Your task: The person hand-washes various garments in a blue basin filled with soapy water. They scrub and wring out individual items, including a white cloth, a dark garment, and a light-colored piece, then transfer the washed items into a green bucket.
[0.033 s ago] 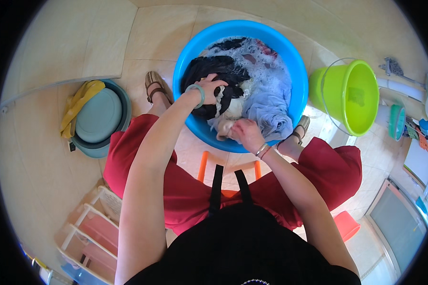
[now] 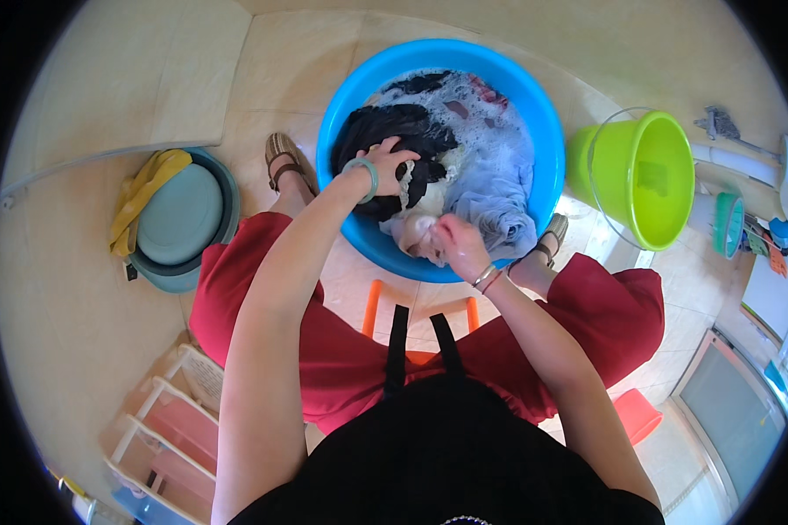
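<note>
Small delta vs the last frame, all on the right side: right hand (image 2: pixel 462 247) is a touch further off the pale cloth (image 2: pixel 414 236), fingers curled tighter, and more of that cloth shows, incl. a white patch I can't identify (suds or fabric). Can't tell if the fingertips are pinching cloth or just resting by it. Left hand (image 2: pixel 383 166): no visible change, fingers spread apart, palm down on the black cloth (image 2: pixel 372 131), not gripped round it as far as I can see. My read: right hand does the working, left one steadies; the shift is one small stroke and the laundry layout is basically unchanged. Locations: black cloth is along the left wall of the tub (image 2: pixel 550 149), pale cloth at its near edge just left of right hand, strip of lace trim (image 2: pixel 404 182) running up from it to the left hand's fingertips. Blue cloth (image 2: pixel 499 206) is bunched at the near right edge, just beside right hand. Suds (image 2: pixel 499 136) cover the far right part of the tub; a dark red cloth (image 2: pixel 486 90) pokes out near the far edge. Outside: green bucket (image 2: pixel 617 166) tilted, just off the tub's right edge; stacked basins (image 2: pixel 179 214) well off the left edge, yellow cloth (image 2: pixel 153 188) draped over their left rim.
</note>
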Demonstrator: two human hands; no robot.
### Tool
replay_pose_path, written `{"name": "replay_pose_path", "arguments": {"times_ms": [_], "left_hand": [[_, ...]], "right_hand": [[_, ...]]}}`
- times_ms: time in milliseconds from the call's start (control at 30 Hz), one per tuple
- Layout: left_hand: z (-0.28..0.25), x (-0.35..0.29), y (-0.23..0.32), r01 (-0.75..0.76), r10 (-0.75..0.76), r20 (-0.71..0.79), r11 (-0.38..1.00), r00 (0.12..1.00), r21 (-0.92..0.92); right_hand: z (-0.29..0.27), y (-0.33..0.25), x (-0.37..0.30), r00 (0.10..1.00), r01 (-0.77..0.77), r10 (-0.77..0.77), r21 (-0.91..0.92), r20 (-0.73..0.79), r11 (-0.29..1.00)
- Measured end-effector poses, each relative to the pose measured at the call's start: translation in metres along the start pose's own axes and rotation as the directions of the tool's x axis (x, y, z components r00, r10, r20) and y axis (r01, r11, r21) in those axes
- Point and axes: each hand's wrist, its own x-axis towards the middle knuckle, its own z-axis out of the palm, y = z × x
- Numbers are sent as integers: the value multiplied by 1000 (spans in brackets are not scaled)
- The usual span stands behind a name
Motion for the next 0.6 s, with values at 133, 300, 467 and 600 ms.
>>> {"name": "replay_pose_path", "arguments": {"times_ms": [133, 300, 467, 600], "left_hand": [[2, -1, 19, -165, 114, -275, 972, 955, -169], [-33, -9, 63, 89, 191, 120, 163, 974, -982], [-23, -8, 81, -211, 230, -123, 416, 966, -885], [-12, 27, 41, -173, 17, -175, 264, 985, -949]], "right_hand": [[-40, -26, 5, 931, -141, 243, 346, -272, 928], [-91, -55, 28, 859, 41, 395, 813, -326, 581], [-131, -62, 46, 945, -69, 326, 969, -12, 236], [-153, -6, 55, 948, -207, 297, 493, -112, 845]]}}
